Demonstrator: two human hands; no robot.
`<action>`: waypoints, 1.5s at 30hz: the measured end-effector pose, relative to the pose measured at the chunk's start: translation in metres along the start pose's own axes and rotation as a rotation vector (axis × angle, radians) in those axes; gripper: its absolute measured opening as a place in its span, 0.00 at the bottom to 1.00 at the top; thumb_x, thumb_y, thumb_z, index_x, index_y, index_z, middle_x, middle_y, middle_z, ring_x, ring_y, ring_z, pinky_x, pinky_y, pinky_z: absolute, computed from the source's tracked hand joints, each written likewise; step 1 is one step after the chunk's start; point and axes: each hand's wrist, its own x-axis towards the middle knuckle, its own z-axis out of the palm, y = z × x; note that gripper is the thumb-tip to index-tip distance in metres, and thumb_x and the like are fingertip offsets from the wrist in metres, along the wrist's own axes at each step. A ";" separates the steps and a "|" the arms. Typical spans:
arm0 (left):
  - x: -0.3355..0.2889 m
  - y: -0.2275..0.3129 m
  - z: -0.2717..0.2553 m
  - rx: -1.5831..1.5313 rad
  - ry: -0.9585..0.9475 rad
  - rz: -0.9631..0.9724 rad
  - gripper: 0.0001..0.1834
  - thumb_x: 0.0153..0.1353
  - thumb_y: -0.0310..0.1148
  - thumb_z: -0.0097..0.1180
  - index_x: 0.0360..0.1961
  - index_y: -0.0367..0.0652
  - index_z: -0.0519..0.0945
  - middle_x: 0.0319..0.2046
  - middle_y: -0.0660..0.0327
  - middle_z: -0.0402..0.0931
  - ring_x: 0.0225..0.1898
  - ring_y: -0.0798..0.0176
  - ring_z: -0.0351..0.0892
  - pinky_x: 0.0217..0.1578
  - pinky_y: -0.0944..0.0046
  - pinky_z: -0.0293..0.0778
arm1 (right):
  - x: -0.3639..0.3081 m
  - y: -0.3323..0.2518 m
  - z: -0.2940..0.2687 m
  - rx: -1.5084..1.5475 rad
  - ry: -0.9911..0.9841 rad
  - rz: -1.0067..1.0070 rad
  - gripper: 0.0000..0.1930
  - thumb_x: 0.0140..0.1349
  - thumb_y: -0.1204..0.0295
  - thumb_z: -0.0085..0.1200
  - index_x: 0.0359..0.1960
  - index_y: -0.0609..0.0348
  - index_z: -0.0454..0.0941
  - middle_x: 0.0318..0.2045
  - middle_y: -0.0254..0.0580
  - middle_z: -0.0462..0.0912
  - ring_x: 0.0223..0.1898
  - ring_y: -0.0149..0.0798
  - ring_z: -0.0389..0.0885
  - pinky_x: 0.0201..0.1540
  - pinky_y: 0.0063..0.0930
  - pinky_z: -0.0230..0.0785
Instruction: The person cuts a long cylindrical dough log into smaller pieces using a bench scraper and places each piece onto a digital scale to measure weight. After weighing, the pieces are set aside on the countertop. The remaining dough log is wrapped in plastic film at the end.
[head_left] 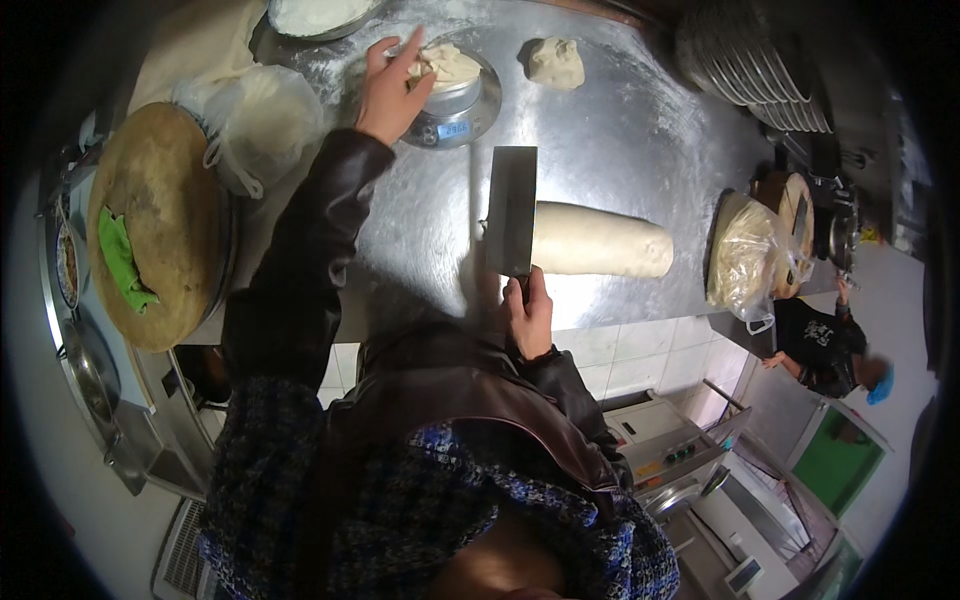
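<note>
My right hand [530,312] grips the handle of a cleaver [512,210], whose broad dark blade points away from me. Just right of the blade lies a thick, smooth log of dough [603,240] on the steel table [420,240]. My left hand [395,92] reaches to a digital scale [470,128] at the far side, fingers apart. It is at the left edge of a lump of dough [450,66] sitting in a round metal pan [455,98] on the scale. Another dough piece [556,62] rests on the table right of the scale.
Left stand a round wooden board [160,230] with a green cloth [122,262] and a plastic bag [265,125]. A flour bowl [320,14] is at the far edge. Right are a bagged bundle [745,255] and stacked metal racks [750,70]. Another person [825,345] stands beyond.
</note>
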 end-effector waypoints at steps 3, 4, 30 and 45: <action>-0.064 -0.018 0.007 -0.064 0.275 -0.020 0.36 0.61 0.24 0.62 0.71 0.47 0.65 0.59 0.50 0.65 0.51 0.56 0.76 0.51 0.61 0.77 | -0.014 -0.003 -0.012 -0.235 -0.100 -0.116 0.14 0.68 0.74 0.53 0.54 0.64 0.73 0.39 0.58 0.83 0.39 0.55 0.85 0.40 0.46 0.76; -0.087 -0.025 0.001 -0.067 0.235 -0.086 0.35 0.62 0.25 0.61 0.71 0.46 0.66 0.58 0.50 0.66 0.51 0.57 0.76 0.50 0.61 0.77 | -0.019 -0.002 -0.014 -0.309 -0.133 -0.198 0.15 0.67 0.74 0.53 0.54 0.64 0.73 0.40 0.58 0.83 0.39 0.57 0.84 0.39 0.46 0.76; -0.194 -0.043 -0.030 0.137 0.228 -0.055 0.28 0.64 0.28 0.48 0.66 0.38 0.72 0.53 0.45 0.73 0.53 0.44 0.73 0.57 0.53 0.69 | 0.017 0.041 0.021 -0.787 -0.238 -0.717 0.25 0.58 0.76 0.57 0.61 0.51 0.75 0.37 0.42 0.73 0.42 0.46 0.76 0.41 0.36 0.73; -0.189 -0.038 -0.028 0.198 0.281 -0.011 0.26 0.61 0.26 0.55 0.63 0.42 0.76 0.53 0.50 0.73 0.53 0.48 0.74 0.57 0.56 0.70 | 0.022 0.038 0.021 -0.618 -0.282 -0.742 0.17 0.60 0.77 0.58 0.52 0.56 0.81 0.40 0.48 0.77 0.43 0.50 0.78 0.44 0.37 0.74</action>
